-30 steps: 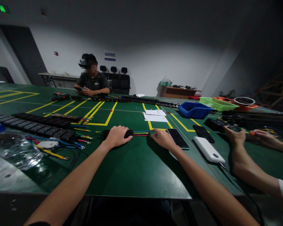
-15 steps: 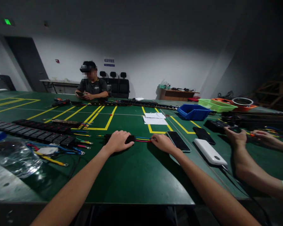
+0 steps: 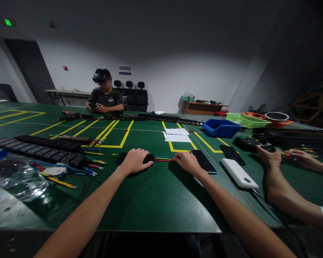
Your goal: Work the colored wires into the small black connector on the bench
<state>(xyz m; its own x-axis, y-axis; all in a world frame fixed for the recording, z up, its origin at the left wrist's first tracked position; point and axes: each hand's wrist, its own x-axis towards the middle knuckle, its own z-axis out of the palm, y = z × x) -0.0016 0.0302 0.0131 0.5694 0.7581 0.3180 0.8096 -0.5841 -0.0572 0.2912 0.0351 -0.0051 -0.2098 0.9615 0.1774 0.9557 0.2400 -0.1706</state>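
Note:
Under my left hand point(image 3: 135, 161) lies a small black box-shaped module point(image 3: 150, 158), flat on the green table, with my fingers closed over it. Several coloured wires point(image 3: 163, 158), blue, yellow and red among them, run from its right end. My right hand point(image 3: 187, 163) has its fingers closed on the far ends of these wires; the ends themselves are hidden. A short yellow wire point(image 3: 115, 154) sticks out at the module's left end. Just right of my right hand is a dark phone point(image 3: 204, 161).
On the left lie rows of black modules point(image 3: 47, 152) with lugged cables, and a clear bottle point(image 3: 17, 179). Right are a white power bank point(image 3: 239, 173), a blue bin point(image 3: 221, 128) and a co-worker's hands point(image 3: 270, 156). Papers point(image 3: 176, 135) lie ahead; another person point(image 3: 106, 96) sits opposite.
Both of my hands stay in place on the module and wires. The view shifts very slightly; nothing else has visibly moved.

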